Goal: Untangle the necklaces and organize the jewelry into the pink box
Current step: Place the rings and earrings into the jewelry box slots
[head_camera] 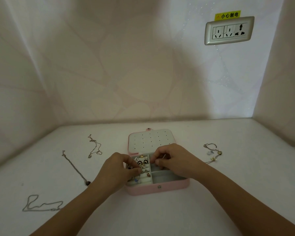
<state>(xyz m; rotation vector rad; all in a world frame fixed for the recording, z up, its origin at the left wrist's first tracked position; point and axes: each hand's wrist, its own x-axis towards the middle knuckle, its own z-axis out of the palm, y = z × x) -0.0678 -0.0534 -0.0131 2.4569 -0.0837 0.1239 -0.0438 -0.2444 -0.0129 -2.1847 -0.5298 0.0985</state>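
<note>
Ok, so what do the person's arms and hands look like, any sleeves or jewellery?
Left forearm and right forearm are bare to the frame edge: no sleeves show. Left hand and right hand wear no gloves; neither wrist carries a watch or bracelet. Rings on the fingers: too small to tell.

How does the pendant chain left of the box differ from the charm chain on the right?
Pendant chain lies stretched nearly straight; charm chain is bunched in loops. Pendant chain ends in one dark pendant; charm chain carries several small charms. Both lie on the table, outside the pink box.
</note>
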